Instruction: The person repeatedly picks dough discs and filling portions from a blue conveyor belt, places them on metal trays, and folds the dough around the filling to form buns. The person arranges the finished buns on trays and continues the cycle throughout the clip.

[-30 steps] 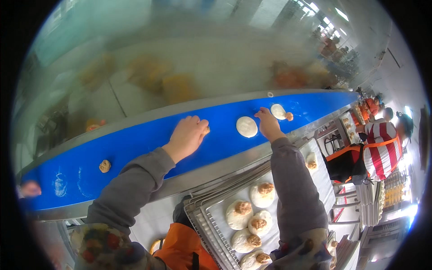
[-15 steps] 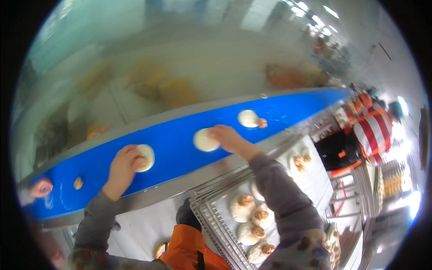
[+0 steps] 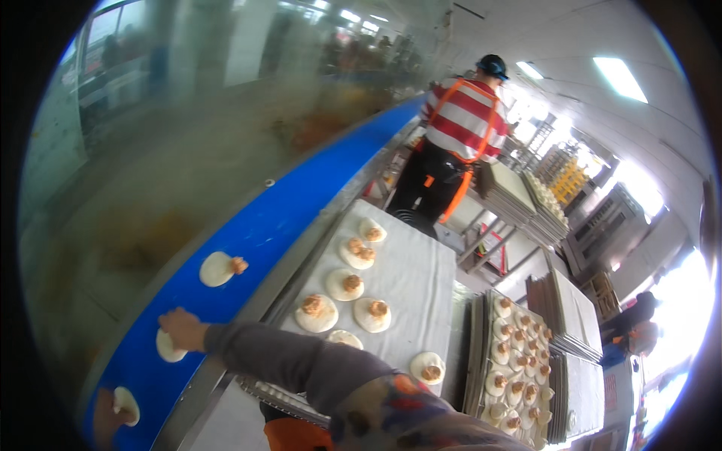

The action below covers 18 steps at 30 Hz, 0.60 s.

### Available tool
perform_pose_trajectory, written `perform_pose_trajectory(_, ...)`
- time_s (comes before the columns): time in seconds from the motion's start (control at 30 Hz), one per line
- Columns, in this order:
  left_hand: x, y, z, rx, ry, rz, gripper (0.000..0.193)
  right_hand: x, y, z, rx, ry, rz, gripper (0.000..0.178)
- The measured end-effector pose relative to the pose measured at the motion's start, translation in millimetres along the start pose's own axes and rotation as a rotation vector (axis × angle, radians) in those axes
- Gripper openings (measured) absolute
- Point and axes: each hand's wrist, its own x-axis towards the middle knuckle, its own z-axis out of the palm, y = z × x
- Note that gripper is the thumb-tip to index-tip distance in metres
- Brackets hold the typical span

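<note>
My right hand [image 3: 180, 329] reaches across to the blue conveyor belt [image 3: 301, 203], its fingers on the edge of a flat white dough disc [image 3: 167, 347]. Only a blurred part of my left hand [image 3: 102, 422] shows at the lower left rim, beside another dough disc [image 3: 125, 404]; its grip is unclear. Farther up the belt lies a third disc [image 3: 216, 269] with a lump of orange-brown filling [image 3: 239, 264] at its edge. Next to the belt, a white-lined tray [image 3: 421, 278] carries several discs topped with filling.
A stack of metal trays [image 3: 511, 361] with several small filled discs stands to the right of the lined tray. A person in a red-and-white striped shirt [image 3: 460, 120] works farther along the belt; another person [image 3: 632, 323] stands at far right. A misted clear guard [image 3: 165, 150] runs behind the belt.
The view has swung to the right, so the belt now runs diagonally. My right hand has settled on the plain disc, and my left hand has slid to the lower left rim.
</note>
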Motion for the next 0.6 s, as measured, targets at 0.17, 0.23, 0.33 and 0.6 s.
perform_pose_trajectory(0.17, -42.1, -36.6, -2.9, 0.376, 0.023, 0.049, 0.052, -7.2, -54.5, -7.5, 0.288, -0.089, 0.053, 0.038)
perform_pose_trajectory(0.23, -71.0, -62.8, 2.8, 0.619, 0.053, 0.118, 0.053, -14.9, -71.5, -26.3, 0.303, -0.079, -0.034, 0.031)
perform_pose_trajectory(0.33, -107.1, -80.1, 22.1, 0.707, 0.339, -0.036, 0.047, -57.3, -81.2, -89.4, 0.481, -0.103, -0.060, 0.031)
perform_pose_trajectory(0.6, -91.3, 146.9, 33.0, -0.601, 0.138, -0.139, 0.043, -323.3, -38.3, -330.7, 0.214, -0.009, 0.466, 0.032)
